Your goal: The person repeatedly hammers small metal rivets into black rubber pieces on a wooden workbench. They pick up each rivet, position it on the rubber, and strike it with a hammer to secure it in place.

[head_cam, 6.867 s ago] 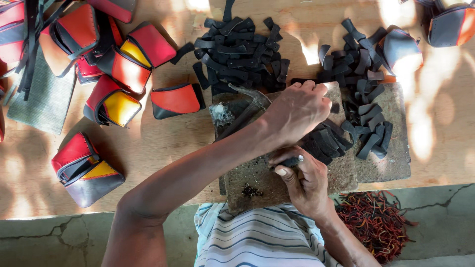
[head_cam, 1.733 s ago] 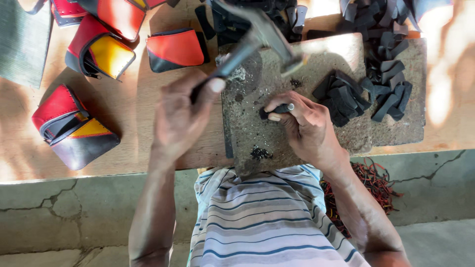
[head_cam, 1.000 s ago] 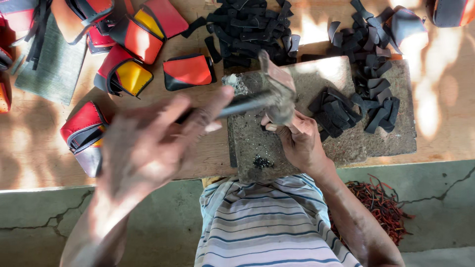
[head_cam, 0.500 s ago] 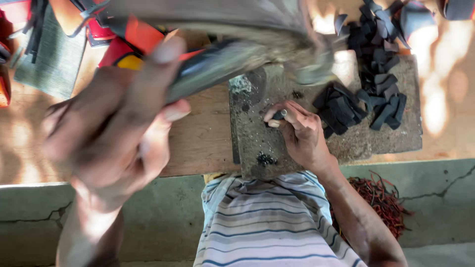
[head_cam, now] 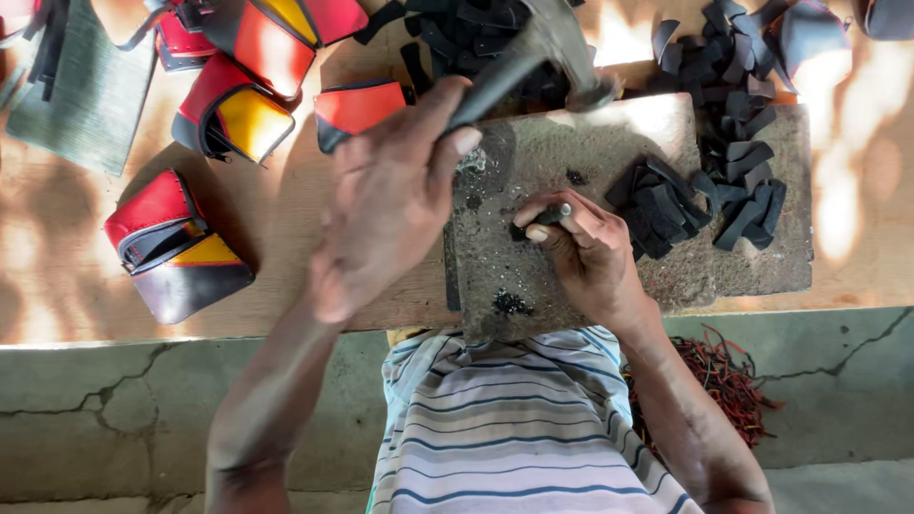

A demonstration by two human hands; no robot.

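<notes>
Swinging down from its raised blur, the hammer (head_cam: 533,52), gripped in the left hand (head_cam: 386,205), nears the stone slab (head_cam: 571,152) mid-desk, where the right hand (head_cam: 590,252) pinches a small punch (head_cam: 550,215) upright on dark material, so this looks like the punching step, needing a square strike.

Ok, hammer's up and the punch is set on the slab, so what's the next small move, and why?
Probably bring the hammer straight down onto the punch. The left hand holds the hammer raised above the stone slab, and the right hand pins the punch on a small black piece, fingers close beside it, so strike squarely.
</notes>
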